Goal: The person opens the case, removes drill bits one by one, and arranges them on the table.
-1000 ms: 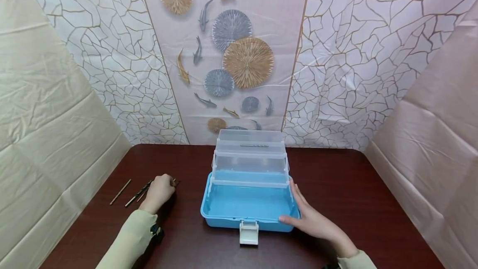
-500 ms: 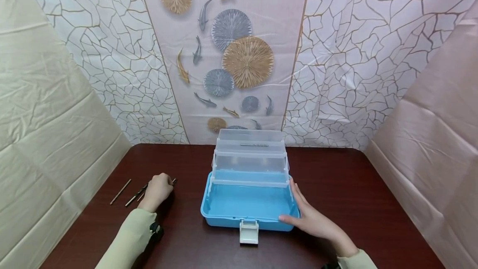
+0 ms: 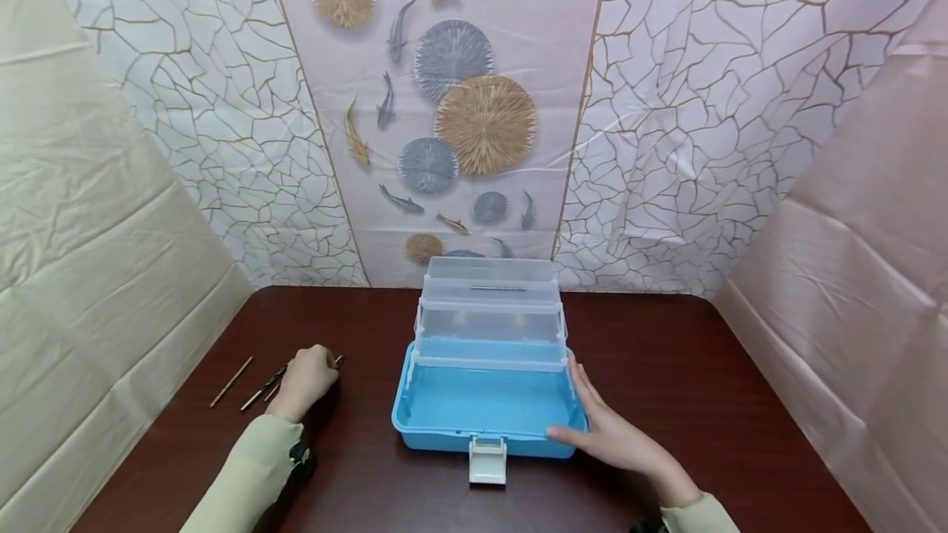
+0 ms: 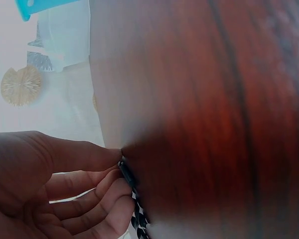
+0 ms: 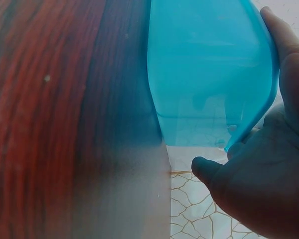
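Note:
My left hand (image 3: 305, 381) pinches a dark drill bit (image 4: 126, 174) between thumb and fingertips at the left of the table; whether the bit is lifted cannot be told. Its spiral part shows below the fingers in the left wrist view. Beside that hand lie another dark drill bit (image 3: 259, 393) and a thinner one, partly covered. My right hand (image 3: 618, 434) rests against the right front corner of a light-blue toolbox (image 3: 485, 401), fingers straight along its side and thumb at the front rim. In the right wrist view, the toolbox wall (image 5: 209, 74) stands beside the palm.
Clear trays (image 3: 489, 323) are raised at the back of the toolbox, and one drill bit (image 3: 498, 288) lies in the upper one. A white latch (image 3: 487, 463) hangs down in front. A separate thin bit (image 3: 231, 382) lies at the far left of the table.
My left hand has drawn back very slightly to the left, its fingers at the bit. The head view has shifted a little. My right hand and the toolbox keep their places.

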`<control>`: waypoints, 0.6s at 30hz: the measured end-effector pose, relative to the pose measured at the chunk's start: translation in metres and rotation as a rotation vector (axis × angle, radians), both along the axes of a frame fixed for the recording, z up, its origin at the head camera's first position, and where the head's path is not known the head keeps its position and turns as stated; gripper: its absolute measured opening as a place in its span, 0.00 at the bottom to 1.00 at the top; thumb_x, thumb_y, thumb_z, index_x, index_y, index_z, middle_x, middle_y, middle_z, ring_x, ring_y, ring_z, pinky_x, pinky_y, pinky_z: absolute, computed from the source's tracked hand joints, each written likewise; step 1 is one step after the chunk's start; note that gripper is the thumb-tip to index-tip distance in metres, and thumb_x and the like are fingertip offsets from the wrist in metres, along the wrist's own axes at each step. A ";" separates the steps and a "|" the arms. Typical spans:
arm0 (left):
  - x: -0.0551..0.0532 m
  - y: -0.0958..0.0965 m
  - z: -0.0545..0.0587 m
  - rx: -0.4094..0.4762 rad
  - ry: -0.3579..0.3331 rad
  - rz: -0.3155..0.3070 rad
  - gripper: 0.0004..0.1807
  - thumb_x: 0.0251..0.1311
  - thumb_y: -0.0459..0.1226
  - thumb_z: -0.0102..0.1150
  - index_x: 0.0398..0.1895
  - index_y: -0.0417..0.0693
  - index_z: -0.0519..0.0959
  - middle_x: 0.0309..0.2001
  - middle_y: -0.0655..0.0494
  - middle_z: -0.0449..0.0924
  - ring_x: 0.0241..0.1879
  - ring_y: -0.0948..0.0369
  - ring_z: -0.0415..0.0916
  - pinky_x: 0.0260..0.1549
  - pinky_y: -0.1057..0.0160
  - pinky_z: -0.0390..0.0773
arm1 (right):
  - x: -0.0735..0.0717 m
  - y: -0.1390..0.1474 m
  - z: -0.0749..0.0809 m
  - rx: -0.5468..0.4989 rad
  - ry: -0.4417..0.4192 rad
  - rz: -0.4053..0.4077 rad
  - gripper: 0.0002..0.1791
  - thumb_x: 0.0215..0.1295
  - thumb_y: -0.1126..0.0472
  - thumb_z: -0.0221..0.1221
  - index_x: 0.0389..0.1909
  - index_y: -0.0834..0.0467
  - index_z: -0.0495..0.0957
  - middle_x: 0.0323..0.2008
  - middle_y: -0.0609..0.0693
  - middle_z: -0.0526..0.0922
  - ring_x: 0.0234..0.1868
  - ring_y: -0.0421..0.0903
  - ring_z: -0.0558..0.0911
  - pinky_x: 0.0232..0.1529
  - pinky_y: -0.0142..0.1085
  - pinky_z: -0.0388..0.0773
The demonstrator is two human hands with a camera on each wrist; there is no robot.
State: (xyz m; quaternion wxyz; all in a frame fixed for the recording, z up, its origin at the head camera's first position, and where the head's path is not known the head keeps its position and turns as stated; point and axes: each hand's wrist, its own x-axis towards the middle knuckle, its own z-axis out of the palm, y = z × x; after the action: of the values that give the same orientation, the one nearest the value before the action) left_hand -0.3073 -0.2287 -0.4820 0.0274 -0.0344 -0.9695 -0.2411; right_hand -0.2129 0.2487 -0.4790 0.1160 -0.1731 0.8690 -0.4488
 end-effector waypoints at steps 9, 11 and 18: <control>0.001 -0.002 0.001 0.012 -0.001 -0.011 0.25 0.55 0.23 0.53 0.11 0.55 0.56 0.14 0.63 0.48 0.16 0.64 0.46 0.18 0.64 0.51 | -0.002 -0.001 -0.001 0.015 -0.013 -0.012 0.62 0.69 0.48 0.64 0.79 0.46 0.21 0.78 0.62 0.23 0.78 0.64 0.30 0.69 0.69 0.47; 0.000 -0.003 0.001 0.005 0.007 -0.016 0.25 0.54 0.23 0.53 0.11 0.55 0.56 0.14 0.62 0.48 0.16 0.63 0.45 0.18 0.64 0.51 | -0.002 -0.001 -0.001 0.017 -0.008 -0.012 0.61 0.69 0.48 0.64 0.79 0.46 0.20 0.78 0.63 0.23 0.77 0.65 0.31 0.69 0.69 0.47; -0.008 -0.003 0.011 -0.010 -0.028 -0.008 0.15 0.59 0.27 0.58 0.15 0.45 0.74 0.17 0.56 0.71 0.17 0.61 0.66 0.18 0.62 0.67 | 0.000 -0.002 -0.001 0.018 -0.009 -0.014 0.61 0.69 0.48 0.64 0.79 0.46 0.21 0.78 0.63 0.23 0.77 0.65 0.31 0.69 0.69 0.46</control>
State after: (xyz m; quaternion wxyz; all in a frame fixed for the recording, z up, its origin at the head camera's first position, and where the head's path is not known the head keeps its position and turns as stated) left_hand -0.3152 -0.2314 -0.4707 0.0127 -0.0349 -0.9708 -0.2368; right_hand -0.2127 0.2468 -0.4796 0.1184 -0.1641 0.8737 -0.4425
